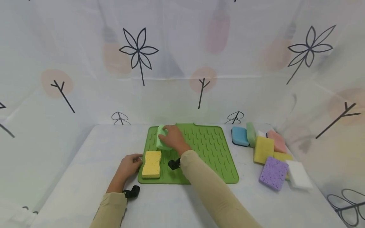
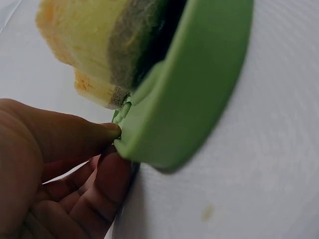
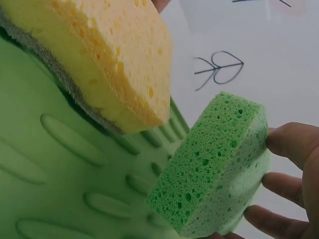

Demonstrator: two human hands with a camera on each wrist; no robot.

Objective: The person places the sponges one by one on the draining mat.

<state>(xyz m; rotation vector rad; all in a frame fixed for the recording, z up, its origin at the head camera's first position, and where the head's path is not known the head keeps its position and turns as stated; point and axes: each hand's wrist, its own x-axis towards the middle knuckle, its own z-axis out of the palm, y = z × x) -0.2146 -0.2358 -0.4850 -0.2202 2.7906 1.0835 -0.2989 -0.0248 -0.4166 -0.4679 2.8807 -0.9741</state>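
Note:
A ribbed green mat [image 1: 205, 142] lies on the white table. My left hand [image 1: 129, 165] is at its left edge, and in the left wrist view the thumb [image 2: 94, 133] and a finger pinch the rim. Close by on the mat's near left part lies a yellow sponge [image 1: 151, 165] with notched sides and a grey scrubbing layer [image 3: 65, 82] underneath. My right hand [image 1: 174, 137] grips a light green sponge [image 1: 160, 142] over the far left part of the mat, behind the yellow one. The right wrist view shows pores all over the green sponge [image 3: 209, 164].
On the right side of the table sit a blue sponge [image 1: 240, 136], a green one [image 1: 251, 134], a pink one [image 1: 276, 141], a purple one [image 1: 274, 173], a white one [image 1: 298, 174] and yellow ones [image 1: 263, 149], some overlapping. A patterned cloth [image 1: 171, 101] hangs behind.

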